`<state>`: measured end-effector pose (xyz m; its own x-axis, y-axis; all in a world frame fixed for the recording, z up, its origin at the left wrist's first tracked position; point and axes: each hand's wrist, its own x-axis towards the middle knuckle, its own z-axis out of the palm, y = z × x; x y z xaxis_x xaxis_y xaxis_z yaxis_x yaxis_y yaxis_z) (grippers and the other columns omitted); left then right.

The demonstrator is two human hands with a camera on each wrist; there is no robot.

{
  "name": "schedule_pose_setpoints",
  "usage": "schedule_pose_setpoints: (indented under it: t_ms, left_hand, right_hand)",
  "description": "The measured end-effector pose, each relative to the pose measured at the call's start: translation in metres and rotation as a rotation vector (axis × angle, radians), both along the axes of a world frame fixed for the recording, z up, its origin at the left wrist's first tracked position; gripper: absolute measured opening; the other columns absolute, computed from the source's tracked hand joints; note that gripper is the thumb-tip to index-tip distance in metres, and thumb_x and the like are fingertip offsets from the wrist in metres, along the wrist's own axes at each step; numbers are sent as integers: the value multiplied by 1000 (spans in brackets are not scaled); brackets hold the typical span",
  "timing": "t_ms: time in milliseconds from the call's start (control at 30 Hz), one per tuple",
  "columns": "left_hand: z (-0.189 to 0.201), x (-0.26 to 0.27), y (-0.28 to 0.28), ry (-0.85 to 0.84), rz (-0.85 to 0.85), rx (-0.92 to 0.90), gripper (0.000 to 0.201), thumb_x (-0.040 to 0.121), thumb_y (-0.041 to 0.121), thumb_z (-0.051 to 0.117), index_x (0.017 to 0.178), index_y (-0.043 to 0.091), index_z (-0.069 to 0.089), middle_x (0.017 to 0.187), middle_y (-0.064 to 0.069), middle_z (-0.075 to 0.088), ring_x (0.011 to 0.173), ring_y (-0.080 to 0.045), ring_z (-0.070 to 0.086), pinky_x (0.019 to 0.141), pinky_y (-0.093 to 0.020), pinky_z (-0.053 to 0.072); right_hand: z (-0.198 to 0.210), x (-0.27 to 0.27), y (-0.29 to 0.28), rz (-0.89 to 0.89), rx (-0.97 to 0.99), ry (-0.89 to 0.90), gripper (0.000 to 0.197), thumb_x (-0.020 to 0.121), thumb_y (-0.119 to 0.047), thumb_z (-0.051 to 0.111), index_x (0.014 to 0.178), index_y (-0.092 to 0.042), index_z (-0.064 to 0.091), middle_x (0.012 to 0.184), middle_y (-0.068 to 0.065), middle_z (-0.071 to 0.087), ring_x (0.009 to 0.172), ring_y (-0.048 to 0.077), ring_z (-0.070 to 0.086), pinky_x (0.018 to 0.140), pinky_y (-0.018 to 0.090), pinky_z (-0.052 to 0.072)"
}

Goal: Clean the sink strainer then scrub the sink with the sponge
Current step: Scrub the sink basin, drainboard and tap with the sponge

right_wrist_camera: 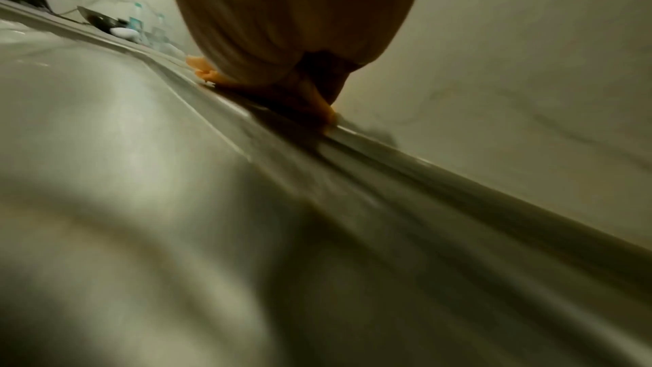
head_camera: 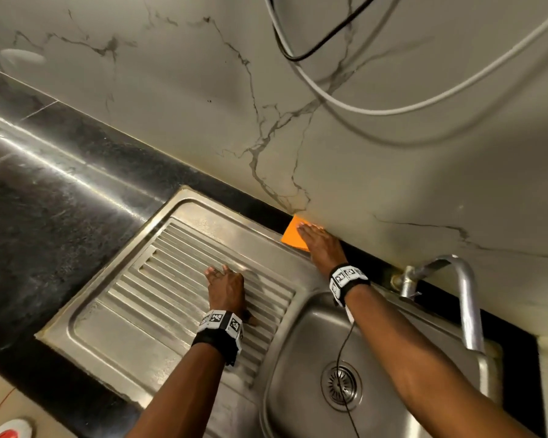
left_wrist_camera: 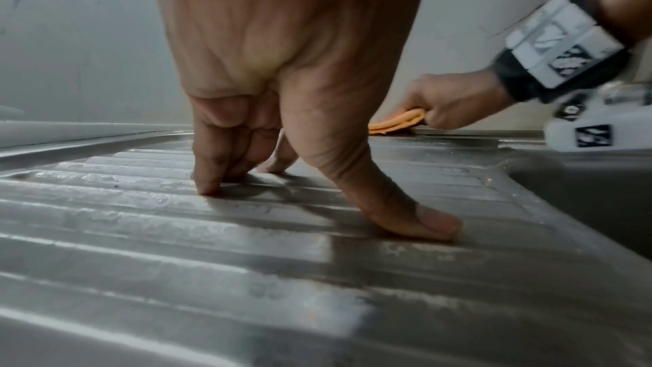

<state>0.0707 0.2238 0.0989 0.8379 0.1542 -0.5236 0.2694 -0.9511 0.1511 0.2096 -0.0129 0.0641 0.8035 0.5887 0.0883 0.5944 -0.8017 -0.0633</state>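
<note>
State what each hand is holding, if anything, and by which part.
The right hand grips the orange sponge at its near end. The left hand holds nothing; its fingertips rest on the draining board.

A home kitchen, by the look of it; stainless sink w/ ribbed drainboard set into a dark polished stone bench; round strainer in the basin; curved metal tap at the back; marble-look wall tiles behind; loose cables hanging down the wall; blurred dishes & bottles farther along the bench.
</note>
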Motion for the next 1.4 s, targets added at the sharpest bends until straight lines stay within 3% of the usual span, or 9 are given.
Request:
schedule_pose_setpoints:
  t_ms: [200,467,600,733,900,1033,1133,1300,1400]
  left_hand:
    - [1,-14,5,-45,110,-86,151,51,38,97,156,-3,-3,159,-37,-4,150,-48,-4,118,-53,29]
    - [14,-12,0,-25,77,-51,157,44,52,96,154,-8,0,157,-39,4,149,-52,3,121,-53,23]
    - [9,-12,-2,-46,84,-71,156,45,49,96,154,-8,0,157,-40,2,148,-53,1,120,-53,24]
    - [4,-7,-1,-38,85,-65,153,46,45,98,153,-11,4,155,-43,6,147,-55,4,120,-54,25]
    - [-6,-1,-2,-82,142,-73,129,63,20,93,151,-14,6,151,-48,10,145,-58,8,117,-55,30]
    - [-6,-3,-2,-60,129,-57,136,59,28,96,152,-12,5,152,-47,6,146,-56,5,119,-54,26]
    - [-8,-14,2,-70,119,-85,141,56,35,95,156,-1,2,159,-37,-2,151,-46,-2,119,-53,28]
    - [-11,-23,9,-117,125,-97,154,44,47,97,159,10,1,164,-26,-4,153,-36,-5,119,-50,29]
    - [-12,-21,9,-123,108,-75,146,51,43,96,159,9,3,163,-28,-1,153,-39,-2,116,-51,34]
  right_hand:
    - [-16,-70,-81,-388,-110,-129,56,88,0,27,139,5,50,140,23,55,125,37,58,100,48,51]
    - [-10,-98,-56,-1011,-286,260,54,88,-4,24,131,18,50,125,37,59,111,47,62,90,51,52]
    - [32,-101,-28,-865,-361,327,33,89,-12,43,87,-8,75,84,9,73,78,28,69,75,35,50]
    - [33,-82,-45,-892,-279,116,44,96,-14,29,120,7,60,109,31,65,100,42,63,80,47,53]
    - [-10,-98,-51,-826,-196,154,62,95,-13,46,154,-8,28,152,33,33,134,54,38,106,59,39]
    - [-6,-112,-12,-917,-87,184,61,94,-12,48,153,-11,33,152,32,33,135,54,37,107,60,37]
    - [-11,-149,25,-702,-36,217,58,86,-11,55,143,-14,50,144,30,47,128,51,47,104,56,43]
    - [14,-168,42,-497,108,192,41,76,-10,65,116,-17,70,114,14,69,103,41,66,76,45,55]
    - [16,-140,30,-570,183,103,49,82,-13,45,127,-18,65,128,12,65,120,40,58,92,47,53]
